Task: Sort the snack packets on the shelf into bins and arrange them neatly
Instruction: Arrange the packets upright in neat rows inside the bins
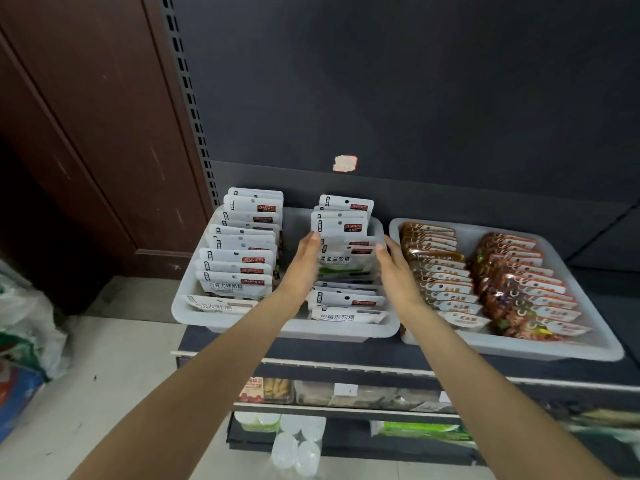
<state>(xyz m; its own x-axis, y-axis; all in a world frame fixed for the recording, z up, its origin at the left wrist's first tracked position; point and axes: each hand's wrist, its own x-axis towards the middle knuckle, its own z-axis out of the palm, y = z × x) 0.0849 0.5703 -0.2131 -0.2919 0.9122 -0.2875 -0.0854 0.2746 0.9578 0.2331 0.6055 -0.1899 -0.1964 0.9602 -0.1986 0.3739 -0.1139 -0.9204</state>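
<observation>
Bracketing white snack packets (346, 261) standing in the right row of the left bin (287, 329) on a dark shelf (346, 351), left hand (304, 261) and right hand (394, 265) with fingers straight, gripping nothing. Sitting alongside, right bin (519, 348) of brown packets (440, 271). Blurring below, lower shelves' goods (346, 393); brown door (86, 133) at left.

packets (239, 258) white, red labels; bins (519, 348) pale grey; right packets (512, 271) orange-brown; door (86, 116) dark brown

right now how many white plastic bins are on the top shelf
2. The left white plastic bin holds white packets in two rows; the right white plastic bin beside it holds orange-brown packets. None looks hidden.
</observation>
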